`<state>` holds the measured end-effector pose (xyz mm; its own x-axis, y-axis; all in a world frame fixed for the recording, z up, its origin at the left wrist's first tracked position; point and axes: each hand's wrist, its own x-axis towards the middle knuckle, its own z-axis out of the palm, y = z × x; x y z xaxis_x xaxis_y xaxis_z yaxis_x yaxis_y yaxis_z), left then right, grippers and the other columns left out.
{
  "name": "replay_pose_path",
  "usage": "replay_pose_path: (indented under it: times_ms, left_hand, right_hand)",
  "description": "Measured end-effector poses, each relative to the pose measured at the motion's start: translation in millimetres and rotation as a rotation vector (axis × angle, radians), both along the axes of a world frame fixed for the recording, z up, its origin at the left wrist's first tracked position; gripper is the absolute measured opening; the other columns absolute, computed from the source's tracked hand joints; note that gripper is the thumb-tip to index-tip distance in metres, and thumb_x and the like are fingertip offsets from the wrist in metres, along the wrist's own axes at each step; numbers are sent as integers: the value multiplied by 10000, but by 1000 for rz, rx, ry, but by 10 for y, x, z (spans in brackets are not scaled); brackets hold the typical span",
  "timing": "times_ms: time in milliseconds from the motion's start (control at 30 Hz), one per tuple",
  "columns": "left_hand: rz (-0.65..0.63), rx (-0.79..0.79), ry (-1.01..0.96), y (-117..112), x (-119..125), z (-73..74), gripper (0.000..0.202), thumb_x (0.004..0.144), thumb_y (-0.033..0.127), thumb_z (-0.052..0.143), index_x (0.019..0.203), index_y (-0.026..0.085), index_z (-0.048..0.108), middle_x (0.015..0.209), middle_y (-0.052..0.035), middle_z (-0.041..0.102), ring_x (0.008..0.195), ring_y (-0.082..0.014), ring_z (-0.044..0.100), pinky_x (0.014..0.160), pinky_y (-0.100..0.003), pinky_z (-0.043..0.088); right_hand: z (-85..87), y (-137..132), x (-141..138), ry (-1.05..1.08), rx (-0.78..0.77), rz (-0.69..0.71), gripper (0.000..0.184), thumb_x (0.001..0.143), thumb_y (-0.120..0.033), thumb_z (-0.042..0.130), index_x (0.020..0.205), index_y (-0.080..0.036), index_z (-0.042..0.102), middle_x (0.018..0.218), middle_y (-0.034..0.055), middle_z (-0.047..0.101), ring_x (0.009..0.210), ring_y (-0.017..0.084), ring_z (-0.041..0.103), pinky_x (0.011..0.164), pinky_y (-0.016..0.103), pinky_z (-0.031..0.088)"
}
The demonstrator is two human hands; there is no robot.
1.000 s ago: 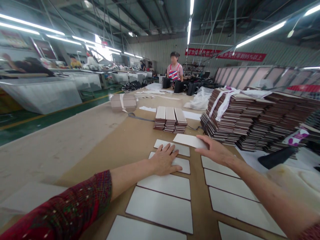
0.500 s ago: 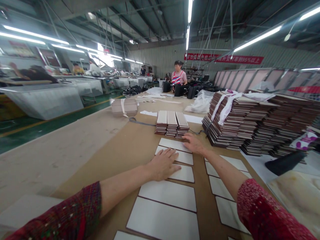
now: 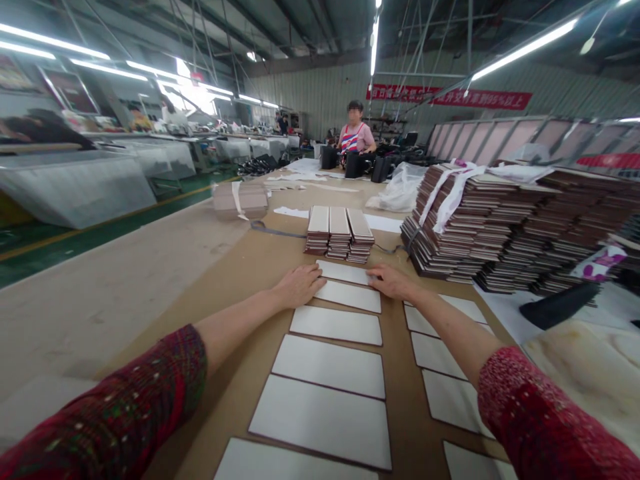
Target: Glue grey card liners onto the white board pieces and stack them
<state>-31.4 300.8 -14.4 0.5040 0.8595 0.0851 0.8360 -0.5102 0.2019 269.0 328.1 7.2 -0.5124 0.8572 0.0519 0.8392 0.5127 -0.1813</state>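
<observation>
A column of flat white rectangular panels with dark edges runs away from me along the brown table covering. My left hand lies at the left end of the farthest panel, fingers stretched out and thumb apart, near the second panel. At the opposite end, my right hand has its fingers bent around the panel's corner. Just beyond stand three small stacks of similar panels. Partly under my right forearm lies a second column of white panels.
Tall stacks of dark-edged boards tied with white strips rise on the right. A bundled stack sits at the back left, near a grey strap. Clear plastic lies farther back. A co-worker stands behind black items.
My left hand has slid off the panels' tops, forward and left, to the farthest panel's left end. My right hand stays at its right end. The view has shifted slightly.
</observation>
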Motion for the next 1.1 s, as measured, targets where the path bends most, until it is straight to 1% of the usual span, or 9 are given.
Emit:
replay_pose_path:
  times_ms: [133,233,333,433,533,633,867,967,1100]
  left_hand:
    - [-21,-47,4,-199,-66,140,603,1015,533,280,1440,121,397,1545,-195,344,1426,-301,337,1162,-464,287]
    - [-96,-76,18,-542,-179,268,648,998,575,315,1466,129,359,1575,-180,294,1455,-304,272,1180,-454,251]
    - [-157,-85,37,-915,-301,326,574,1004,477,364,1478,154,340,1591,-150,273,1461,-299,249,1184,-465,239]
    - [-165,-62,44,-1138,-386,286,475,990,306,388,1450,183,384,1527,-129,371,1392,-279,353,1146,-455,313]
    - [-141,-29,42,-1174,-412,217,403,965,246,414,1355,184,497,1384,-135,490,1273,-277,460,1087,-455,386]
    - [-144,-4,34,-1114,-401,174,338,947,214,435,1253,179,575,1281,-133,542,1195,-271,506,1045,-443,428]
    - [-161,20,-1,-999,-364,164,332,937,166,423,1226,182,587,1216,-121,567,1159,-255,524,1038,-416,433]
    - [-147,-1,-11,-1141,-408,274,358,932,219,465,1277,169,548,1235,-132,548,1165,-270,510,1046,-432,422]
    - [-123,-97,8,-1536,-520,458,463,908,302,532,1350,172,490,1188,-120,536,1109,-274,522,1008,-431,440]
  right_hand:
    - [75,-121,30,12,-35,52,296,910,-275,621,1165,-129,657,1296,153,590,1227,286,533,1073,461,390]
    - [178,-451,45,54,-46,98,323,912,-260,563,1179,-117,672,1283,164,594,1225,290,534,1087,401,372]
    - [257,-912,26,76,-81,161,303,935,-289,516,1162,-178,681,1211,109,631,1106,243,601,1008,357,435]
    - [241,-1288,-25,69,-97,196,259,935,-285,521,1117,-200,685,1197,95,626,1077,232,599,984,355,446]
    - [179,-1473,-80,58,-75,167,256,938,-263,510,1120,-167,662,1190,131,605,1111,257,565,1001,394,428]
    - [153,-1537,-119,45,-63,136,235,925,-233,513,1095,-153,655,1164,144,599,1101,265,552,992,402,430]
    - [230,-1565,-134,25,-83,115,192,906,-228,538,1050,-175,654,1101,119,608,1051,244,570,947,352,442]
    - [344,-1637,-121,30,-109,107,206,918,-243,515,1053,-171,652,1074,113,614,988,239,589,889,348,453]
    - [540,-1918,-103,73,-191,133,235,957,-274,453,1045,-206,661,977,67,638,847,205,599,781,328,447]
